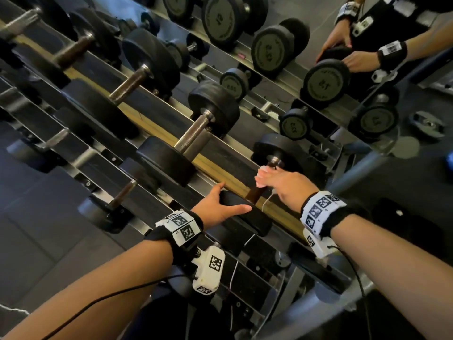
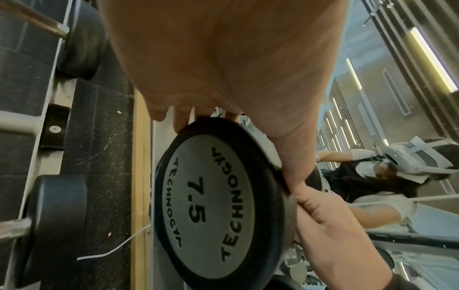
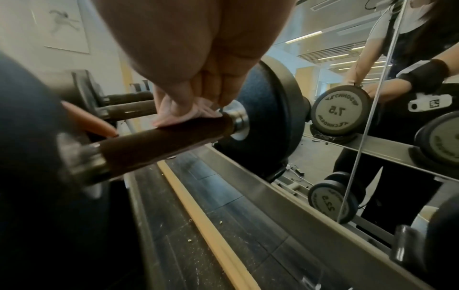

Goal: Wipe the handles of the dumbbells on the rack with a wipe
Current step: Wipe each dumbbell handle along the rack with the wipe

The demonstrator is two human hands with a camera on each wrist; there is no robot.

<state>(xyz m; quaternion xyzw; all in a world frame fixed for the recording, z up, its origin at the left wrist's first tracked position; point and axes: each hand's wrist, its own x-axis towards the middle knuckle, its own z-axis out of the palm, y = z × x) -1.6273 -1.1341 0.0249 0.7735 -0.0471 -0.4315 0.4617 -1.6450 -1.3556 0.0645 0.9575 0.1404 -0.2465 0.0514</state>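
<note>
Brown knurled handle (image 3: 159, 143) of the 7.5 dumbbell (image 2: 211, 208) on the rack (image 1: 152, 123): right hand (image 1: 284, 187) presses the crumpled wipe (image 3: 183, 114) at its far collar. Left hand (image 1: 218, 204) grips the near weight head. Advice: wrap wipe round, stroke full length, rotate bar.

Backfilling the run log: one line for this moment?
step: wiping handle | right hand: presses wipe on it | left hand: grips 7.5 dumbbell head

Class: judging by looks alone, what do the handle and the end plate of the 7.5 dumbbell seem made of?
Handle: probably metal with a dull brown, matte finish, ending in a shiny steel collar. End plate: likely black rubber around a matte grey disc with raised lettering; the core is hidden.
</note>
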